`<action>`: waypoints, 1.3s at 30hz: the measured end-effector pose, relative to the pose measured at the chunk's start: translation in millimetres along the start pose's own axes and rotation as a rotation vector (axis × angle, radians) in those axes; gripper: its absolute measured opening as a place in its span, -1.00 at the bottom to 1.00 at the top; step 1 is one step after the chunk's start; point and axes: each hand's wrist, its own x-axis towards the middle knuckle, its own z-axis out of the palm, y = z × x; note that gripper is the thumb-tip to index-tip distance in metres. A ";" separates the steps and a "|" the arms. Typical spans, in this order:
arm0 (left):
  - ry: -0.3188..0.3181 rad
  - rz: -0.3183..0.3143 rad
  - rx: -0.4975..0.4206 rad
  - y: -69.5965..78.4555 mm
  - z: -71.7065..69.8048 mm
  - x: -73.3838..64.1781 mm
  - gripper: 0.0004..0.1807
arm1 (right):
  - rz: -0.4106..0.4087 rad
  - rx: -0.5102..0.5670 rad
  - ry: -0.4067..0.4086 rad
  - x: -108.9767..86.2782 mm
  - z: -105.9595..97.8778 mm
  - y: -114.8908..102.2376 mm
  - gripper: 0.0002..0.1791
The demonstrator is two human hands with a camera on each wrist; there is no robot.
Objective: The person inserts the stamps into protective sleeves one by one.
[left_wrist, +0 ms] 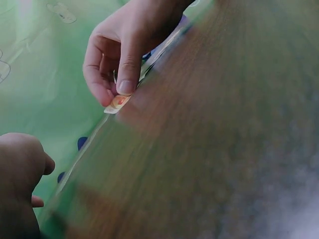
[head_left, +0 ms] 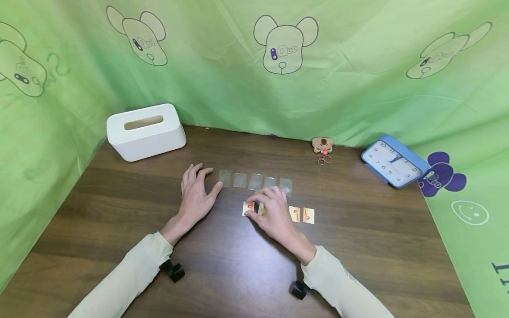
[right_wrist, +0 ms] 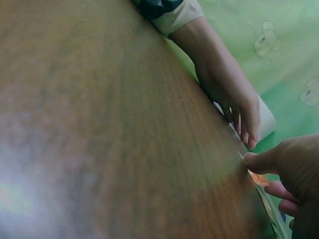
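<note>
My right hand point(head_left: 272, 212) pinches a small square card point(head_left: 247, 209) with an orange and yellow picture by its near and far edges, the thumb on the near side. In the right wrist view, the card point(right_wrist: 258, 179) shows between thumb and fingers. Part of another card point(head_left: 261, 209) peeks out under the same hand. To its right lie two similar cards point(head_left: 294, 214), point(head_left: 308, 216). Beyond the cards runs a row of several clear plastic squares point(head_left: 240, 180). My left hand point(head_left: 195, 196) rests on the table with fingers spread, its thumb tip close to the leftmost clear square point(head_left: 225, 178).
A white tissue box point(head_left: 147, 137) stands at the back left of the wooden table point(head_left: 222, 274). A bear-shaped keychain point(head_left: 322, 145) lies at the back edge, and a blue clock point(head_left: 395, 162) leans at the right. Green printed cloth point(head_left: 222, 88) hangs around the table.
</note>
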 end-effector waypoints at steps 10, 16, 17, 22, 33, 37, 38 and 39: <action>-0.019 -0.027 0.056 3.6 4.8 7.7 -0.48 | -0.039 0.033 0.028 1.9 1.2 1.1 -0.75; -0.004 -0.038 0.118 5.5 9.1 14.2 -0.48 | -0.088 0.062 0.045 -0.1 3.7 4.0 -0.78; -0.001 -0.040 0.129 5.6 9.7 15.4 -0.48 | -0.092 0.080 0.057 -0.4 4.3 4.9 -0.81; 0.019 -0.039 0.163 5.4 12.0 20.0 -0.49 | -0.061 0.175 0.143 -2.3 9.3 13.1 -0.88; 0.025 -0.061 0.109 6.4 10.5 21.8 -0.59 | 0.098 0.173 0.149 -5.8 -3.5 4.8 -0.82; 0.049 -0.047 0.057 6.4 10.4 21.0 -0.70 | 0.126 0.183 0.148 -9.1 -6.6 4.5 -0.81; 0.057 -0.038 0.041 6.2 10.6 21.1 -0.73 | 0.127 0.185 0.150 -9.9 -7.2 4.7 -0.81; 0.067 -0.027 0.022 6.1 10.8 21.0 -0.76 | 0.130 0.188 0.149 -10.5 -7.9 4.4 -0.81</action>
